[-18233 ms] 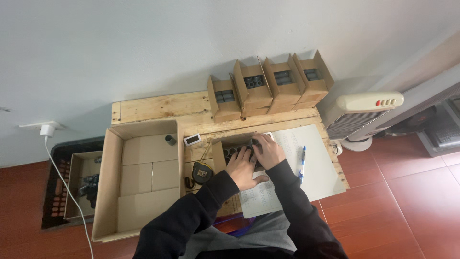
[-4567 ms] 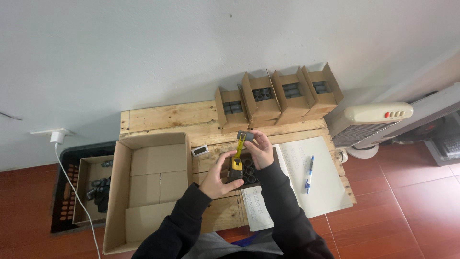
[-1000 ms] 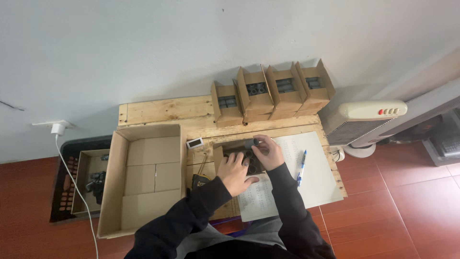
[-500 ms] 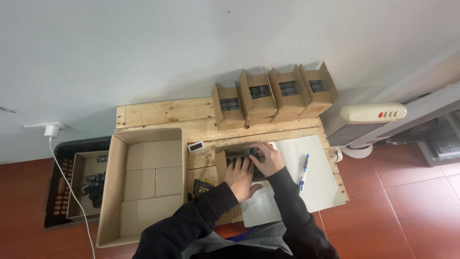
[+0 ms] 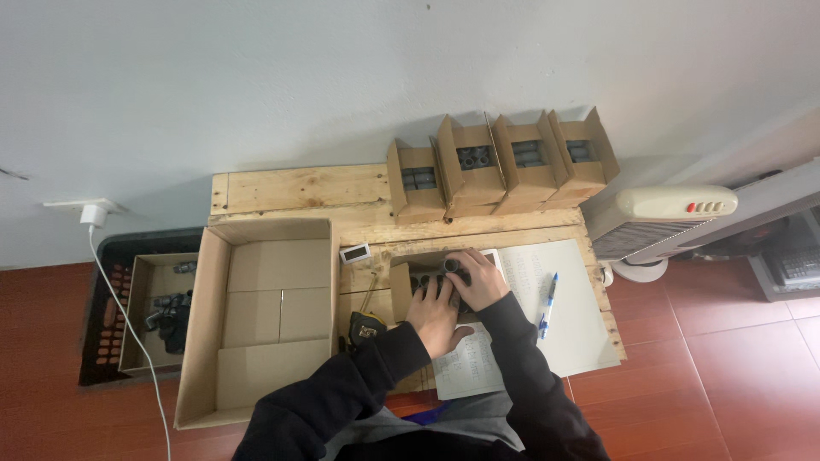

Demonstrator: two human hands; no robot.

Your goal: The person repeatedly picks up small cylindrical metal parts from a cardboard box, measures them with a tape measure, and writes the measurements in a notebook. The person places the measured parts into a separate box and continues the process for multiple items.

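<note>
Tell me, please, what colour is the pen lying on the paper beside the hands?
The pen is blue with a white section, seen in the head view.

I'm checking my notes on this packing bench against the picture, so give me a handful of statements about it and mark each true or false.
1. Both hands, the left hand and the right hand, rest on the small open cardboard box of grey tubes. True.
2. Six small brown cardboard boxes stand along the wall. False: the row of four small cardboard boxes stands there.
3. The large open cardboard box lies left of the hands. True.
4. The blue pen lies inside the large box. False: it lies on the white paper sheet, right of the hands.
</note>
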